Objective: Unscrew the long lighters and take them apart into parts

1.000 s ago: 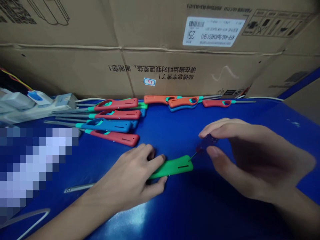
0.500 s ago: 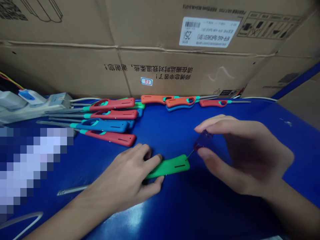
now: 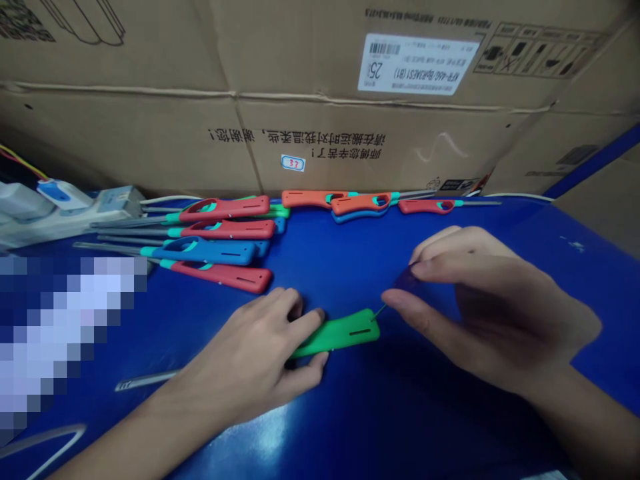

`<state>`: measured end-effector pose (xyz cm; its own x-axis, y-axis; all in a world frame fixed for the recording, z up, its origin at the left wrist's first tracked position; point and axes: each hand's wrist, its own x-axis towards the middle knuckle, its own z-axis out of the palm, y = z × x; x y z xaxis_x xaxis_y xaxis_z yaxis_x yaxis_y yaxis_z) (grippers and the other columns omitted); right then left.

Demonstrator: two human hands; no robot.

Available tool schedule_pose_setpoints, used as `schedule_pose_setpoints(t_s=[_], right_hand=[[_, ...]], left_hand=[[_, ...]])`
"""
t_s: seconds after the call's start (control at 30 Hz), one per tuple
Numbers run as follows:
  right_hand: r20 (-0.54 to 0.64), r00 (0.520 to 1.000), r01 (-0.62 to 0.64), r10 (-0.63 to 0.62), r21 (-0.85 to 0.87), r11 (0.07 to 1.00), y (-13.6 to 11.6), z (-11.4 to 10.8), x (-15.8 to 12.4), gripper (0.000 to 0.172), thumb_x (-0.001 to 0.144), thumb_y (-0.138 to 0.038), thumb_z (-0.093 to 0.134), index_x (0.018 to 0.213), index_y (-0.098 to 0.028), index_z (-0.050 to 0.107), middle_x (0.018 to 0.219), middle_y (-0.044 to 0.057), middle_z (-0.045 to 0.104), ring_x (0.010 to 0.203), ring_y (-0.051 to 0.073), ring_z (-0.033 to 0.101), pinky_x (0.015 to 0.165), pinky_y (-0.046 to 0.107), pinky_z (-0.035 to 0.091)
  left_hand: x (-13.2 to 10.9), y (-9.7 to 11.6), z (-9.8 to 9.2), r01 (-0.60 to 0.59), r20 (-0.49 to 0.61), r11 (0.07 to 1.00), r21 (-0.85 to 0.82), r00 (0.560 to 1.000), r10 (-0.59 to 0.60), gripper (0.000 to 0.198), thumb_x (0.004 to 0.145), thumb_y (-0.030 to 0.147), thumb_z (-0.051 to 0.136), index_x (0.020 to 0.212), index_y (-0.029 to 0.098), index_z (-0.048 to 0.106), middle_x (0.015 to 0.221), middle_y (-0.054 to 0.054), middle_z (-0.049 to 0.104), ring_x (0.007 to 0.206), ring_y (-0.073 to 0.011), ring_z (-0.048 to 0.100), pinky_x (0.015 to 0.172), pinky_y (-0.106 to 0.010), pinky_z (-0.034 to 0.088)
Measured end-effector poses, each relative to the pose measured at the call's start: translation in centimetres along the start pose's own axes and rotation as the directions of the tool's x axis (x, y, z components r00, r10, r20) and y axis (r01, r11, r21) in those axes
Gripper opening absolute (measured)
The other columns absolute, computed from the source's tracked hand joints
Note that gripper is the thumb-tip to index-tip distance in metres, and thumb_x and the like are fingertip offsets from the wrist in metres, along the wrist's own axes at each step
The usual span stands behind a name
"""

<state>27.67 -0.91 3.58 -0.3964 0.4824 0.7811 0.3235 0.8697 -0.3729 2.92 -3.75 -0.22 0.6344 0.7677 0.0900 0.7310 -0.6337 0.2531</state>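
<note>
My left hand [image 3: 273,347] is closed around a green long-necked lighter [image 3: 345,331] and presses it to the blue tabletop. Its slotted handle end sticks out to the right; the front part is hidden under the hand, and a metal rod comes out left of my wrist. Between thumb and fingers, my right hand [image 3: 480,307] pinches the dark purple handle of a small screwdriver [image 3: 406,279], mostly covered by the fingers. The thin shaft slants down left, its tip at the small hole near the end of the green handle.
Several red, blue and green lighters [image 3: 225,230] lie piled at the left back. Orange, blue and red lighters [image 3: 360,202] line the foot of a large cardboard box [image 3: 310,120]. A power strip [image 3: 115,203] with plugs stands at far left. A blurred patch covers the left edge.
My right thumb and fingers have shifted and turned around the screwdriver handle, covering more of it. The left hand and the green lighter stay in place.
</note>
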Motion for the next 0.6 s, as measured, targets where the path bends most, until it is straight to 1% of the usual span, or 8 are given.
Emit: schedule_pose_setpoints(t_s=[0.13, 0.2, 0.33, 0.4, 0.47, 0.5, 0.57, 0.6], right_hand=[[0.009, 1.000, -0.021, 0.021, 0.055, 0.998, -0.10, 0.06, -0.09, 0.045, 0.073, 0.001, 0.064, 0.111, -0.022, 0.062, 0.094, 0.004, 0.068, 0.088, 0.023, 0.066, 0.077, 0.039, 0.056], [0.015, 0.999, -0.030, 0.029, 0.055, 0.998, -0.22, 0.19, -0.16, 0.045, 0.072, -0.001, 0.065, 0.111, -0.022, 0.061, 0.095, 0.004, 0.068, 0.090, 0.023, 0.066, 0.077, 0.039, 0.056], [-0.040, 0.994, -0.098, 0.099, 0.040, 0.994, -0.44, 0.37, -0.27, 0.040, 0.065, -0.005, 0.080, 0.095, -0.023, 0.059, 0.080, -0.001, 0.065, 0.071, 0.016, 0.065, 0.064, 0.031, 0.056], [-0.051, 0.990, -0.133, 0.135, 0.043, 0.990, -0.53, 0.30, -0.31, 0.039, 0.066, -0.004, 0.080, 0.093, -0.023, 0.059, 0.079, -0.002, 0.066, 0.068, 0.014, 0.065, 0.062, 0.029, 0.056], [-0.009, 0.991, -0.135, 0.135, 0.008, 0.991, -0.62, 0.15, -0.32, 0.033, 0.071, -0.001, 0.071, 0.095, -0.022, 0.063, 0.087, 0.001, 0.069, 0.073, 0.016, 0.068, 0.065, 0.029, 0.058], [0.018, 0.993, -0.114, 0.114, -0.019, 0.993, -0.67, 0.09, -0.33, 0.032, 0.073, 0.000, 0.067, 0.097, -0.022, 0.065, 0.092, 0.003, 0.071, 0.078, 0.017, 0.069, 0.067, 0.030, 0.058], [0.049, 0.995, -0.081, 0.082, -0.021, 0.996, -0.74, 0.07, -0.41, 0.038, 0.073, 0.001, 0.060, 0.104, -0.020, 0.067, 0.101, 0.007, 0.072, 0.085, 0.021, 0.071, 0.071, 0.032, 0.060], [0.047, 0.995, -0.091, 0.091, 0.006, 0.996, -0.77, 0.14, -0.49, 0.042, 0.073, 0.000, 0.060, 0.110, -0.020, 0.065, 0.105, 0.008, 0.071, 0.087, 0.022, 0.071, 0.073, 0.034, 0.060]], left_hand=[[0.00, 0.04, 0.03, 0.006, 0.006, 1.000, -0.002, 1.000, -0.006, 0.030, 0.089, 0.039, 0.052, 0.111, 0.022, 0.063, 0.091, -0.006, 0.053, 0.080, -0.0226, 0.055, 0.067, -0.036, 0.049], [0.00, 0.07, 0.01, 0.007, 0.009, 1.000, -0.004, 1.000, -0.007, 0.029, 0.089, 0.038, 0.052, 0.111, 0.022, 0.063, 0.091, -0.006, 0.053, 0.080, -0.0225, 0.055, 0.067, -0.036, 0.049], [0.00, 0.12, -0.02, 0.007, 0.004, 1.000, -0.008, 1.000, -0.007, 0.029, 0.089, 0.037, 0.052, 0.111, 0.021, 0.063, 0.091, -0.006, 0.053, 0.079, -0.0226, 0.055, 0.067, -0.037, 0.049], [0.02, 0.11, -0.03, 0.009, 0.006, 1.000, -0.009, 1.000, -0.009, 0.030, 0.089, 0.037, 0.052, 0.111, 0.021, 0.062, 0.091, -0.006, 0.053, 0.079, -0.0225, 0.055, 0.067, -0.037, 0.049], [0.03, 0.09, -0.03, 0.007, 0.010, 1.000, -0.009, 1.000, -0.007, 0.030, 0.089, 0.037, 0.052, 0.112, 0.021, 0.062, 0.091, -0.006, 0.053, 0.079, -0.0225, 0.055, 0.067, -0.037, 0.049], [0.03, 0.08, -0.03, 0.006, 0.011, 1.000, -0.009, 1.000, -0.006, 0.029, 0.089, 0.037, 0.052, 0.111, 0.022, 0.062, 0.090, -0.006, 0.053, 0.079, -0.0225, 0.055, 0.067, -0.037, 0.049], [0.01, 0.04, 0.00, 0.005, 0.013, 1.000, -0.011, 1.000, -0.005, 0.029, 0.088, 0.037, 0.053, 0.111, 0.021, 0.062, 0.090, -0.006, 0.053, 0.079, -0.0225, 0.055, 0.067, -0.037, 0.048], [0.00, 0.01, 0.02, 0.004, 0.011, 1.000, -0.012, 1.000, -0.004, 0.029, 0.088, 0.037, 0.053, 0.111, 0.021, 0.062, 0.091, -0.006, 0.053, 0.079, -0.0225, 0.055, 0.066, -0.037, 0.048]])
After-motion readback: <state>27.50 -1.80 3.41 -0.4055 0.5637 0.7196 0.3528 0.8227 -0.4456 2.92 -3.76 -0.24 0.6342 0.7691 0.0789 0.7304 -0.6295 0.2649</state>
